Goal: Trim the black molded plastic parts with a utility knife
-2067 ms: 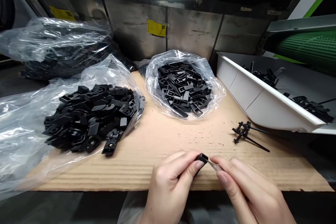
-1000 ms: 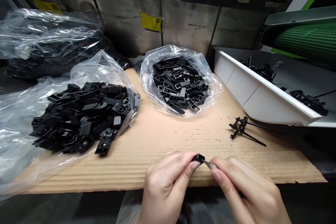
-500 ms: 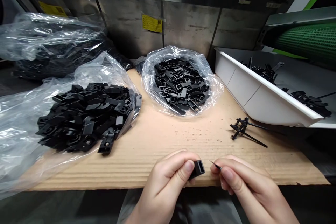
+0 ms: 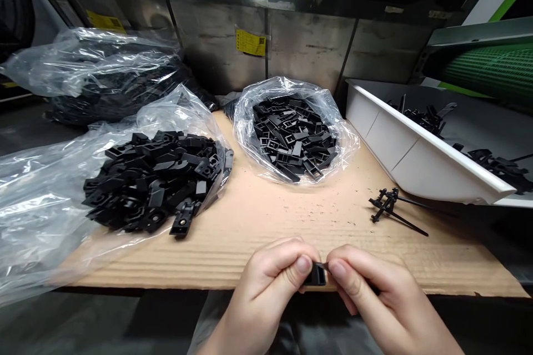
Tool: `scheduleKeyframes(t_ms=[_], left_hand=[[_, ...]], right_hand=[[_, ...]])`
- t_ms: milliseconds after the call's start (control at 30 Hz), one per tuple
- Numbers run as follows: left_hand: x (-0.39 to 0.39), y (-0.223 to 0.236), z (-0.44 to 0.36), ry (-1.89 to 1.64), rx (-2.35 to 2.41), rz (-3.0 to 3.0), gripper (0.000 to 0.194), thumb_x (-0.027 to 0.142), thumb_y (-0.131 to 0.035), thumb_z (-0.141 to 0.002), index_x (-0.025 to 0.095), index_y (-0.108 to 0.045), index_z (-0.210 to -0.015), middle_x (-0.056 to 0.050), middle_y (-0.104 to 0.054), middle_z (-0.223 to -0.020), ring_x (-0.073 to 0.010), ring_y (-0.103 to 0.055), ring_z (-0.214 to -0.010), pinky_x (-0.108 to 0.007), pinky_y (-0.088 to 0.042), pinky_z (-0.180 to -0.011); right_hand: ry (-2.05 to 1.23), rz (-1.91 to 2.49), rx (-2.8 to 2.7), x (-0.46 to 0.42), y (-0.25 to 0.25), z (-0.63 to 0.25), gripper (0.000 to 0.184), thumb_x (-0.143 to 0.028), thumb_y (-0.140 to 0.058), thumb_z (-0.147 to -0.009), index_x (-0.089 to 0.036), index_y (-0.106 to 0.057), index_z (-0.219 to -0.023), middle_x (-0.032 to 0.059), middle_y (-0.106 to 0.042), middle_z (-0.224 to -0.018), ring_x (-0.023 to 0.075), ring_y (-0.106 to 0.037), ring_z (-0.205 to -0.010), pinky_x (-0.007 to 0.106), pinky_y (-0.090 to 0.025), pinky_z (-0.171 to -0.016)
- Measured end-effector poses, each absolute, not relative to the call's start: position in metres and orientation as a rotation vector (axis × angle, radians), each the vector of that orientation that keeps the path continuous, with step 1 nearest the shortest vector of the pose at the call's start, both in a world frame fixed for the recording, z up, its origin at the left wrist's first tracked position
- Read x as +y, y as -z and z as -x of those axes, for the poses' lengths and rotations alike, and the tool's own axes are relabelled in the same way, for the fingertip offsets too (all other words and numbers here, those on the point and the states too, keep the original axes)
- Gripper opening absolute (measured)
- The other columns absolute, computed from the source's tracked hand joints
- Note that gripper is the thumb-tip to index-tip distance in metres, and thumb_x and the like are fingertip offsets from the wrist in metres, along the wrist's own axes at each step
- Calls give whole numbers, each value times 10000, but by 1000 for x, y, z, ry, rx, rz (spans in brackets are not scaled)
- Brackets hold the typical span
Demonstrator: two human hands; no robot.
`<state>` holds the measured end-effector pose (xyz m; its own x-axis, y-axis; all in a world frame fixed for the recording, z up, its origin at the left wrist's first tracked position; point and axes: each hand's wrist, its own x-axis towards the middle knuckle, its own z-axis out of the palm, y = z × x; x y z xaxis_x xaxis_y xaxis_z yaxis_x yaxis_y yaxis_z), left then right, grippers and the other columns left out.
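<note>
My left hand [image 4: 272, 283] is closed around a small black plastic part [image 4: 320, 275], its hollow rectangular end facing right. Pinched between the thumb and forefinger of my right hand [image 4: 375, 285] is a thin, dark pointed tool [image 4: 326, 267], mostly hidden by the fingers. Its tip meets the upper edge of the part's open end; whether it cuts in or only touches, I cannot tell. Both hands are close together over the front edge of the cardboard [image 4: 266, 216].
Black plastic parts [image 4: 145, 188] spill from a clear bag at left. Another open clear bag [image 4: 350, 141] holds black pieces at centre back. A white bin [image 4: 375, 127] with black parts stands right; black sprue-like pieces [image 4: 387, 205] lie before it. Filled bags [image 4: 120, 77] sit behind left.
My right hand has moved left, bringing the pointed tool against the open end of the black plastic part. The view has shifted slightly left.
</note>
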<state>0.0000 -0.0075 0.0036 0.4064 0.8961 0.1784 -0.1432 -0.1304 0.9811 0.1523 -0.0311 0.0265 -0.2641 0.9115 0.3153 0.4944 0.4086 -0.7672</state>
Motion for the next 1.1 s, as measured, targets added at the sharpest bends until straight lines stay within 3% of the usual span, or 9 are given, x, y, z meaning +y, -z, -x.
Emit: scheduleKeyframes(t_ms=[167, 467, 567, 700, 967, 1100], left_hand=[[-5, -3, -1, -1081, 790, -1409, 226, 286, -486, -869, 161, -616, -734, 9, -470, -633, -112, -428, -580, -194, -349, -521], [-7, -4, 1, -1022, 789, -1473, 264, 284, -455, -882, 161, -596, -696, 11, -459, -618, -113, -427, -561, -206, -345, -526], [-8, -4, 1, -1030, 809, -1453, 261, 300, -452, -883, 166, -582, -701, 16, -454, -622, -116, -429, -577, -205, -348, -541], [-7, -3, 0, -1025, 806, -1454, 295, 344, -435, -886, 165, -554, -683, 17, -444, -614, -118, -416, -566, -209, -346, -533], [-7, -3, 0, -1029, 778, -1507, 268, 262, -427, -897, 173, -566, -686, 17, -459, -620, -111, -434, -580, -195, -353, -555], [-7, -2, 1, -1047, 760, -1557, 263, 237, -430, -895, 172, -568, -680, 22, -447, -588, -110, -438, -559, -197, -345, -534]], right_hand=[[-611, 1148, -2081, -42, -18, -154, 288, -219, -419, -881, -200, -443, -595, -66, -471, -506, 58, -483, -439, 138, -370, -453], [-482, 1247, -1904, -39, -22, -164, 215, -192, -431, -871, -202, -506, -671, -57, -492, -534, 66, -506, -458, 146, -399, -470], [-462, 1220, -1900, -40, -22, -166, 120, -174, -484, -843, -223, -591, -820, -42, -550, -620, 82, -562, -538, 135, -446, -519], [-487, 1180, -1952, -44, -20, -167, 200, -174, -493, -839, -248, -610, -982, -12, -539, -686, 110, -575, -616, 168, -472, -554], [-418, 1216, -1989, -41, -13, -161, 188, -143, -452, -847, -195, -618, -920, 17, -499, -674, 131, -518, -610, 234, -433, -542], [-473, 1237, -1937, -37, -12, -163, 181, -164, -426, -855, -209, -596, -809, 8, -512, -665, 123, -532, -605, 210, -437, -529]])
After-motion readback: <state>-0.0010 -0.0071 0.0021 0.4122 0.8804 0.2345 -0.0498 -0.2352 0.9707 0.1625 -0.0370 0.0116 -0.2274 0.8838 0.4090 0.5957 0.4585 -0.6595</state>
